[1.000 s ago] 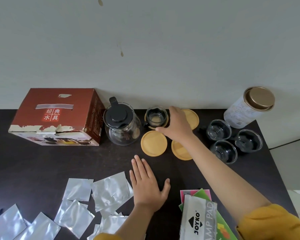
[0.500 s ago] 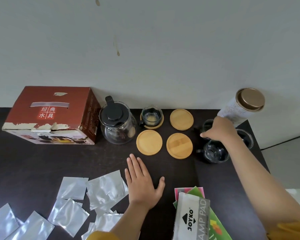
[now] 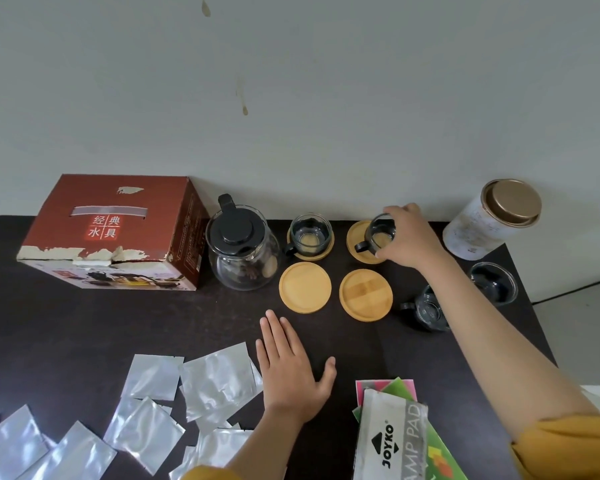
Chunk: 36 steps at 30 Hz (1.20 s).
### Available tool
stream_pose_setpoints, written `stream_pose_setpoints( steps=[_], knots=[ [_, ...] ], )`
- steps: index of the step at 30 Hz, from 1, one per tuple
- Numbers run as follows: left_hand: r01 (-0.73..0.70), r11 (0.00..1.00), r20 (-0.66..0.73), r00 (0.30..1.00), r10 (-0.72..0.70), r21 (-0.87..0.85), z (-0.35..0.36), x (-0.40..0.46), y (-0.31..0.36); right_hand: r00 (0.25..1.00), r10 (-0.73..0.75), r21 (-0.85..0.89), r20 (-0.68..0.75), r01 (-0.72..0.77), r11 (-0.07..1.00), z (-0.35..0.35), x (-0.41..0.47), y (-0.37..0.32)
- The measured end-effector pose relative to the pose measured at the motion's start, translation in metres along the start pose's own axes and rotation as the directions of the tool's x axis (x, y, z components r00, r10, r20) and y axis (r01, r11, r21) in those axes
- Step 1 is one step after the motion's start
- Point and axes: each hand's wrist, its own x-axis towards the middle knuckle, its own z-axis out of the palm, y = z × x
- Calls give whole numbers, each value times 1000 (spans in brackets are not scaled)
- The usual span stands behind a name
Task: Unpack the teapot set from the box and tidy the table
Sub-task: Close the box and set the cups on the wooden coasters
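From the head view, the right hand grasps a glass cup with a black handle over the far right bamboo coaster, near the wall. The left hand lies flat and released on the dark table, beside silver foil sachets. The glass teapot stands between the red box and another cup on a coaster. Two bare coasters lie nearer. Two more glass cups sit right, by a gold-lidded canister.
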Motion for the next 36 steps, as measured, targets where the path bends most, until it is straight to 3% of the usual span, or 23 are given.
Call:
stream_pose_setpoints(
  steps=[6, 17, 19, 22, 25, 29, 34, 36],
  knots=[
    [1, 1000, 15, 1000, -1, -10, 0, 1, 0, 997, -9, 68, 72, 4, 998, 6, 15, -11],
    [-3, 1000, 5, 1000, 3, -2, -1, 0, -1, 997, -17, 171, 69, 5, 985, 18, 10, -4],
    [2, 1000, 0, 1000, -2, -2, 0, 0, -1, 999, -26, 208, 23, 21, 978, 24, -3, 1],
    [5, 1000, -3, 1000, -5, 4, -1, 1, -1, 987, -42, 264, -153, 82, 961, 33, -35, 7],
    [3, 1000, -6, 1000, -3, 8, -1, 2, -1, 940, 54, 312, -337, 57, 948, 41, -76, 18],
    [5, 1000, -10, 1000, -5, 13, 0, 2, -1, 788, 287, 449, -545, -15, 893, 60, -119, 32],
    [7, 1000, -1, 1000, -7, 12, 1, 2, 0, 637, 620, 729, -457, -131, 672, 86, -132, 48],
    [8, 1000, 2, 1000, -8, 16, 1, 2, 0, 624, 683, 815, -380, -124, 566, 90, -131, 50]
  ],
)
